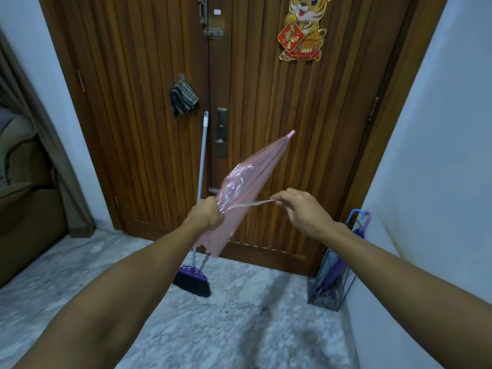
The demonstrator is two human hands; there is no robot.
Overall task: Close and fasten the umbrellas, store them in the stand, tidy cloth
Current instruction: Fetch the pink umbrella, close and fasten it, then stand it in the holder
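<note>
Pink and half see-through, the umbrella (pixel 250 187) is held in front of the wooden door (pixel 266 102), closed but loose, with its pink tip (pixel 291 133) pointing up and to the right, just below and right of the door handle (pixel 220 141). The left hand (pixel 206 213) has its grip curled tightly round the gathered canopy at the lower part of the umbrella. The right hand (pixel 298 209) has its grip pressed together on the end of the thin fastening strap (pixel 253 204), pinching it between thumb and fingers. The strap is stretched almost level from the canopy to the right hand and is not wrapped round the umbrella.

At the foot of the door, on its right side and against the white wall, stands the umbrella stand (pixel 328 286), a dark wire frame on the marble floor (pixel 213 328). Inside it are a purple umbrella (pixel 332 275) and another with a blue hooked handle (pixel 352 215); both lean toward the wall. A checked cloth (pixel 183 98) hangs bunched from a hook on the left half of the door, above the handle. A broom (pixel 198 235) with a purple head leans against the door just left of the handle, its bristles on the floor. A tiger decoration (pixel 303 27) is stuck high on the door's right half.
</note>
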